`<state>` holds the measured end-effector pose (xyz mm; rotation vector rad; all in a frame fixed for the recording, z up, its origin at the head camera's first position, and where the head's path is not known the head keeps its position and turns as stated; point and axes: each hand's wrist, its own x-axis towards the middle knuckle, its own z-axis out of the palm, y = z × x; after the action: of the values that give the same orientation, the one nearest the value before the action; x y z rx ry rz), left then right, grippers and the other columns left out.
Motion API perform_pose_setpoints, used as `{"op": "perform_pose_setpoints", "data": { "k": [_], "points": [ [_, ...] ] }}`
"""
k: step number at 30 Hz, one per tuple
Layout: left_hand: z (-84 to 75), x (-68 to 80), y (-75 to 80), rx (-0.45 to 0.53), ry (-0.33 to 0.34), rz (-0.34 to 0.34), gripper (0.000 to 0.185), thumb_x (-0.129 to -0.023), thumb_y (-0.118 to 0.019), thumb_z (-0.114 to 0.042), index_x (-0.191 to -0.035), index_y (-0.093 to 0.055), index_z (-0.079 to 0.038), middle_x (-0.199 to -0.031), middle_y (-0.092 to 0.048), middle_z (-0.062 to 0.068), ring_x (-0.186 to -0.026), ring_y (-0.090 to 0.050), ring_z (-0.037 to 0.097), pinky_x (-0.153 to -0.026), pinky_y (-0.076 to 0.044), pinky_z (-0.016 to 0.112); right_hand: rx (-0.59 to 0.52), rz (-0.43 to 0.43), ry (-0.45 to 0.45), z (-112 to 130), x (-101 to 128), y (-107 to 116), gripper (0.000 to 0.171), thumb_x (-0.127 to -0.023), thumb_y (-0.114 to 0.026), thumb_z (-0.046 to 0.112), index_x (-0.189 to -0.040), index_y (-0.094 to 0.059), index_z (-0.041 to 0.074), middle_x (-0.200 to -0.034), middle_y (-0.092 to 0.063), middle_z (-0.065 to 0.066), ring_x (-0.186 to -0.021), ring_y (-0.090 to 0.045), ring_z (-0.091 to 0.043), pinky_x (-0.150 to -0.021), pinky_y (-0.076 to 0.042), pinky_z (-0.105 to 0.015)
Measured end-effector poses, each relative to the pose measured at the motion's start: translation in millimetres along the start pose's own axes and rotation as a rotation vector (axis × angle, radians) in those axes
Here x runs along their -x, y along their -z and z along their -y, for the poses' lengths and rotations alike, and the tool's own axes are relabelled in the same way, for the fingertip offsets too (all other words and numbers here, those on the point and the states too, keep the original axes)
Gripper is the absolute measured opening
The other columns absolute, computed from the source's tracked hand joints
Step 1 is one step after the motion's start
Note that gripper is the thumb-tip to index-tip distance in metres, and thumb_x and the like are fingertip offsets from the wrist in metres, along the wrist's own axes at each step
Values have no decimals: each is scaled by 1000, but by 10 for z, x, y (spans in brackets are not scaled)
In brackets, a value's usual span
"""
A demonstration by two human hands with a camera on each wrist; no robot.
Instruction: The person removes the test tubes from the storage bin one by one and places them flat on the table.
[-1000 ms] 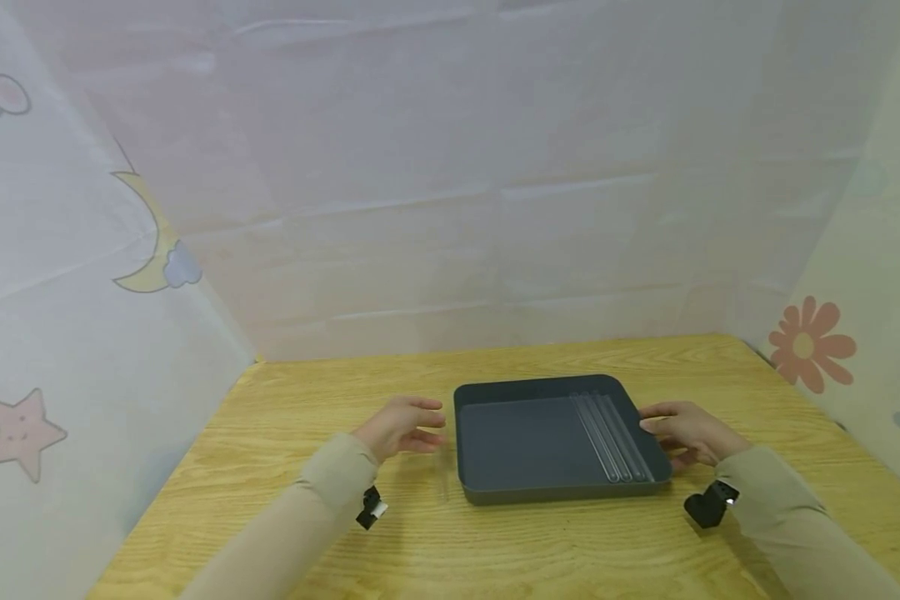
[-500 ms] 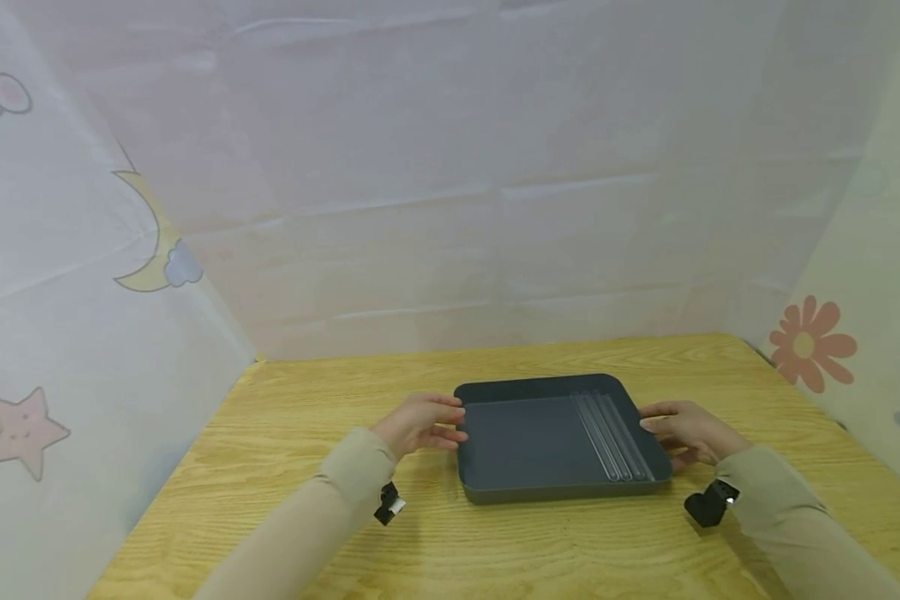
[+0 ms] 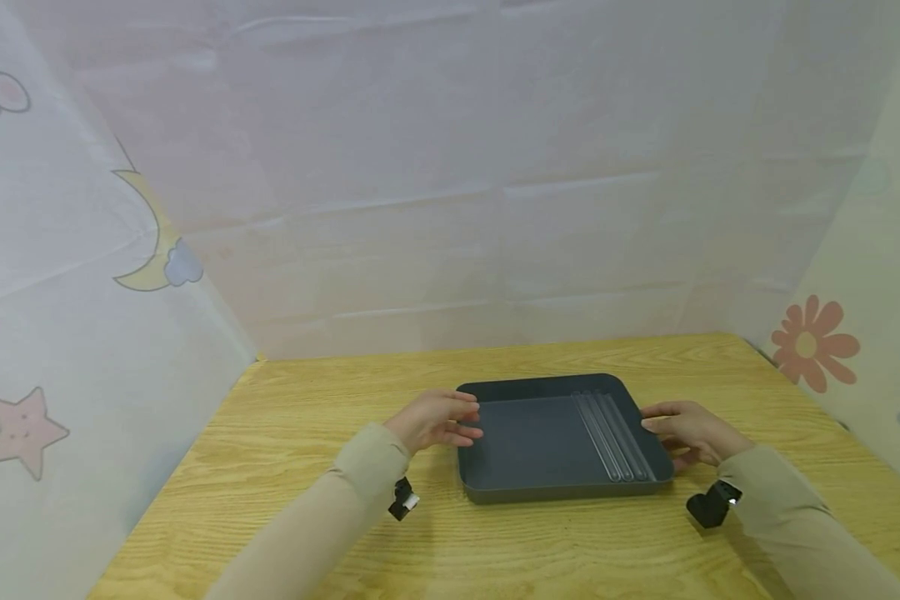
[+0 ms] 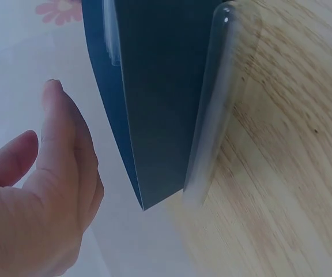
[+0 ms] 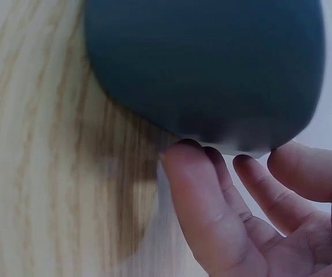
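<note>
A dark grey tray [image 3: 536,442] sits on the wooden table, with several clear glass test tubes [image 3: 607,437] side by side along its right end. My left hand [image 3: 438,421] hovers at the left rim, fingers extended, holding nothing. In the left wrist view, another clear test tube [image 4: 212,109] lies on the table close along the tray's outer wall; it looks blurred. From the head, this tube is mostly hidden by the tray and hand. With its fingertips, my right hand [image 3: 693,432] touches the outside of the tray's right wall near the rim, palm facing the tray.
The wooden table [image 3: 330,392] extends around the tray. Behind it hangs a pale cloth [image 3: 450,208], with a printed flower [image 3: 810,342] on the right side and a star [image 3: 26,421] on the left. Small black wrist devices [image 3: 402,498] sit under the cuffs.
My left hand has moved right, from beside the tray to its left rim. The loose test tube has shifted right, up against the tray. The right hand has stayed at the tray's wall.
</note>
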<state>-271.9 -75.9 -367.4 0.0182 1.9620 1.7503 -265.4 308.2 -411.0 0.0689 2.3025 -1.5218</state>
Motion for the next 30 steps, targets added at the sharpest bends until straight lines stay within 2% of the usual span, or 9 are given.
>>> {"op": "perform_pose_setpoints", "data": {
  "k": [8,15,23,30],
  "points": [
    [-46,-57,-102,14,-2,36,46,-102,-52,-11,-144,-40,6,-133,-52,27,-104,-65,33,-87,-55,40,-10,-5,-1,-9,-13,2,52,-101,-52,13,-139,-32,-17,-94,-67,-8,-82,-66,-23,-66,-57,-45],
    [-69,-129,-197,50,26,49,47,-101,-55,-9,-143,-41,6,-131,-53,26,-110,-62,37,-89,-54,43,-2,-6,-4,0,-26,2,51,-101,-52,12,-138,-33,-17,-94,-68,-6,-83,-66,-22,-66,-57,-45],
    [-102,-193,-311,56,39,113,49,-101,-53,-7,-145,-38,7,-133,-52,27,-117,-58,40,-93,-51,45,-8,-10,-7,9,-19,-1,50,-101,-52,11,-138,-34,-16,-92,-68,-5,-82,-66,-22,-66,-57,-45],
    [-133,-266,-440,74,81,111,49,-101,-54,-7,-145,-38,7,-127,-56,24,-117,-57,40,-94,-51,46,-1,-5,-4,29,-2,-10,50,-101,-51,11,-138,-34,-17,-94,-68,-6,-83,-66,-22,-65,-57,-44]
  ]
}}
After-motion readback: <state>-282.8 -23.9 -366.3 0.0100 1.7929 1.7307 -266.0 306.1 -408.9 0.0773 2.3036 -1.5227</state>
